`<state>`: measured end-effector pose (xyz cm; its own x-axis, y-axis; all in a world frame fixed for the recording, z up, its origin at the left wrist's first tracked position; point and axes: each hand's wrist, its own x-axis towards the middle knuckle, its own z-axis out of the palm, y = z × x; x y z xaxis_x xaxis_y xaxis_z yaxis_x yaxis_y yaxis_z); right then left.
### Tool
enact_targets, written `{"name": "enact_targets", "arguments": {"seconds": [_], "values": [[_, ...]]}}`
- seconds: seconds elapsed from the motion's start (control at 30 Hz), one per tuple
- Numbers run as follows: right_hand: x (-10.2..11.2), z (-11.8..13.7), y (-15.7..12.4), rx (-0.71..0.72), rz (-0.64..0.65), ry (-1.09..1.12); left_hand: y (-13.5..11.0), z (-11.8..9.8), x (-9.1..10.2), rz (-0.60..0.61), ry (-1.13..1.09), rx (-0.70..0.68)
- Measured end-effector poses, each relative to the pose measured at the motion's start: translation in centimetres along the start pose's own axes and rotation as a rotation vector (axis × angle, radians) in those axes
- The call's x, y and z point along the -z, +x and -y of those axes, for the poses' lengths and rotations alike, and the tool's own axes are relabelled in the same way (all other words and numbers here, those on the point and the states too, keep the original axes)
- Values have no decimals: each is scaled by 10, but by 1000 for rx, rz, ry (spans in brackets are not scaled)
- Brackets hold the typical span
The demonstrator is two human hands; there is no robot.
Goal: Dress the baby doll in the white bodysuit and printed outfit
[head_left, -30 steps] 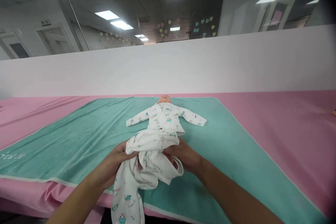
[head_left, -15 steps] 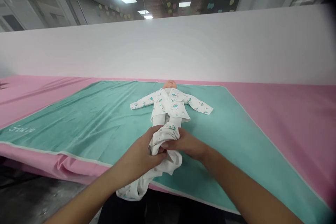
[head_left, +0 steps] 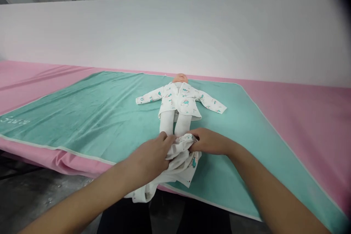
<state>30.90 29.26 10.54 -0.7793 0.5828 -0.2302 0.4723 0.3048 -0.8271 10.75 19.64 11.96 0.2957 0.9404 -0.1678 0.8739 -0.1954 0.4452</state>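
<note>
Left hand [head_left: 152, 157] pinched shut on one side of a bunched white printed garment [head_left: 182, 159]; right hand [head_left: 212, 142] grips the other side, thumb and fingers curled round the fabric. From where I stand, the garment lies between both sets of fingers, just below the white legs [head_left: 166, 122] of a doll [head_left: 180, 78]; whether the feet are inside, I cannot tell. Garment: soft, thin, deeply creased, teal motifs. Doll supine, smooth head, arms spread in a matching jacket [head_left: 178, 98], on a wrinkled, plush-looking teal blanket [head_left: 109, 109] with pale edging.
</note>
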Motion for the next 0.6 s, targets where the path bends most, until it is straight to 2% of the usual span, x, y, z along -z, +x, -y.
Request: {"name": "enact_targets", "arguments": {"seconds": [0.07,0.17,0.3,0.43,0.53,0.6], "values": [[-2,-2,2,8,-31,53,1,1,1,-5,27,0],[-7,-8,4,21,-72,141,0,1,5,-13,-51,3],[-13,-23,8,22,-147,278,-1,0,18,32,-330,82],[-19,-35,12,72,-151,537,0,-3,33,29,-699,156],[-23,-38,15,100,-164,664,3,-5,31,52,-882,202],[-24,-39,16,119,-166,689,3,-6,24,17,-881,218]]}}
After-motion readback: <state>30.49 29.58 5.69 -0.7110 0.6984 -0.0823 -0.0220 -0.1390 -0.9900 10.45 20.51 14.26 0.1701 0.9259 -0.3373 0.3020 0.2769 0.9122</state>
